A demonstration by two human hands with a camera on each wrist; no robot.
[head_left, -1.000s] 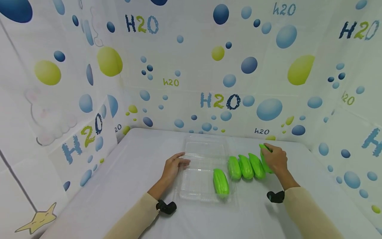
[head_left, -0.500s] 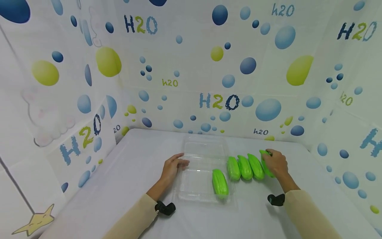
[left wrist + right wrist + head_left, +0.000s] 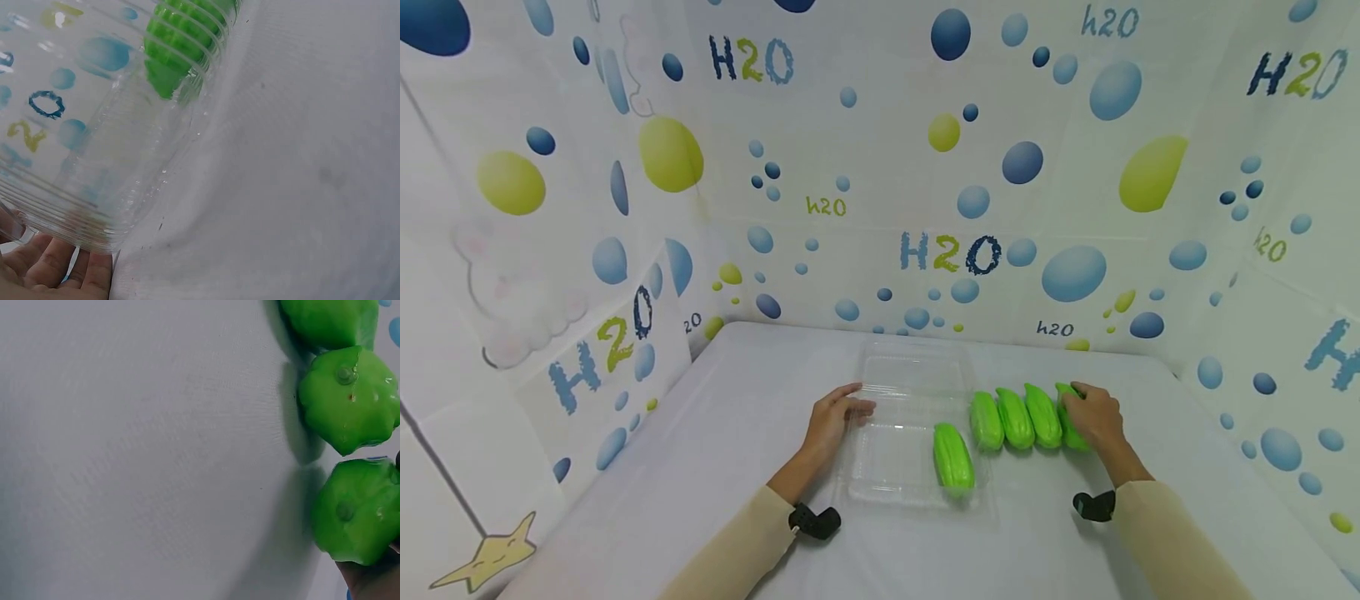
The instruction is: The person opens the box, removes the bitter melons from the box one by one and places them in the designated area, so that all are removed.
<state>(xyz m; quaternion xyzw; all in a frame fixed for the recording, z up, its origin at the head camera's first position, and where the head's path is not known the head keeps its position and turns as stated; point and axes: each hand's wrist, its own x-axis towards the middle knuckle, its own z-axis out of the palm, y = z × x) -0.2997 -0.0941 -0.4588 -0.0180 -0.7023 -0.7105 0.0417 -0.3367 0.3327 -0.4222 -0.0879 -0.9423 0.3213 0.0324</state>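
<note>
My left hand [image 3: 830, 425] holds the left edge of a clear plastic clamshell box [image 3: 887, 462], its lid laid back. In the left wrist view the fingers [image 3: 53, 262] lie against the ridged wall. One green toy shaped like an ear of corn [image 3: 953, 460] lies at the right inside the box; its bumpy side [image 3: 181, 37] shows through the plastic. My right hand [image 3: 1097, 414] grips the rightmost green toy corn [image 3: 1073, 429] at the end of a row. In the right wrist view its rounded base [image 3: 353, 512] shows, apart from its neighbour's.
Three more green toy corns [image 3: 1015, 421] stand side by side between the box and my right hand. A white cloth [image 3: 760, 358] covers the table. Printed curtains [image 3: 880, 208] enclose its back and sides. A black wrist camera [image 3: 815, 522] sits on the left forearm.
My right hand has moved the rightmost toy corn slightly towards me, lining it up with the row. The left hand and the box have stayed in place.
</note>
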